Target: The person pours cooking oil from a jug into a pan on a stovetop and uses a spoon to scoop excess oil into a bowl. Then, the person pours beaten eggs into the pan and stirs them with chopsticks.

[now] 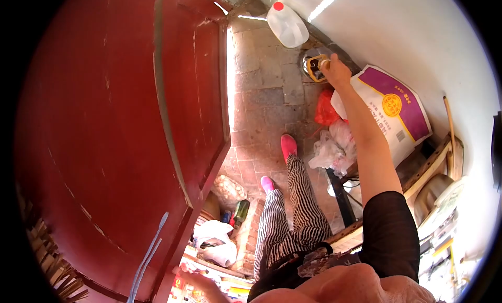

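Note:
My right hand (336,71) reaches far forward along the wall, its fingers closed round the top of a clear plastic jug (306,65) with a yellow-edged dark patch on it. The jug stands on the brick floor, and my fingers hide its neck. Beyond it, a translucent white jug with a red cap (288,28) leans near the wall. A red plastic bag (326,108) lies just below my right hand. My left hand (191,279) is low at the left, near red packages by the door's edge; glare and blur hide its fingers.
A large dark red door (125,104) fills the left side. Beside my right arm stands a white and purple sack (397,104), with crumpled clear bags (334,148) near a dark frame leg (341,198). White bags (217,243) and a green bottle (241,212) lie left of my legs.

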